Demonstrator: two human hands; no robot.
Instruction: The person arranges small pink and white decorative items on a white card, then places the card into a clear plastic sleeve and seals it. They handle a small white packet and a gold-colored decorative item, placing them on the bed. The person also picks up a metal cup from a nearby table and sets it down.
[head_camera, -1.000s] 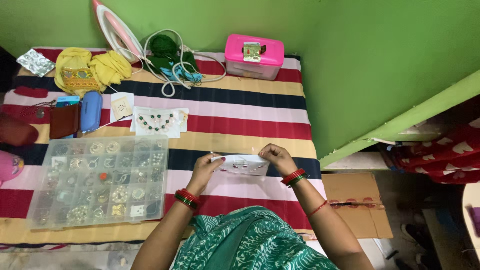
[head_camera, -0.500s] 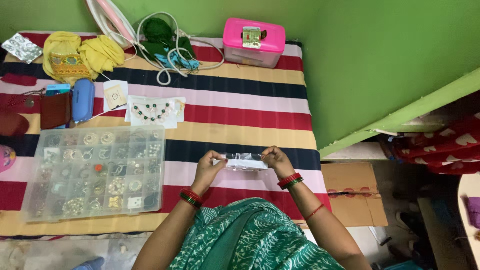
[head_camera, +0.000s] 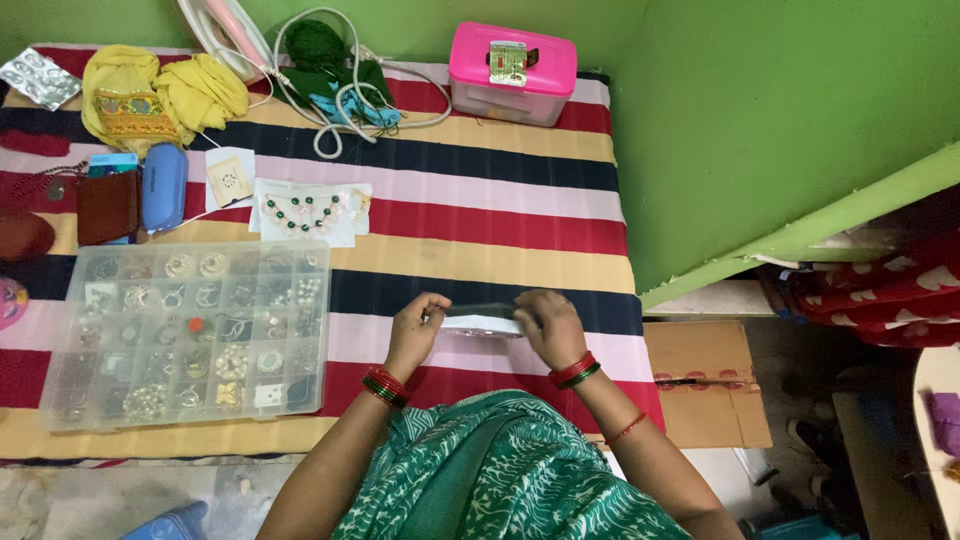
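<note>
Small clear plastic packet (head_camera: 480, 318), white card inside, held horizontal, tilted edge-on, above striped bedcover.

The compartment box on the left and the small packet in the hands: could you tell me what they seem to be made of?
Compartment box: clear hard plastic, probably; its contents show through lid and dividers. Small packet, pinched by left hand and right hand: seemingly thin glossy film over white card.

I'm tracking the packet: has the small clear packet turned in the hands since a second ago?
Yes. The clear packet has tipped from flat-faced to nearly edge-on, staying over the same dark stripe.
</note>
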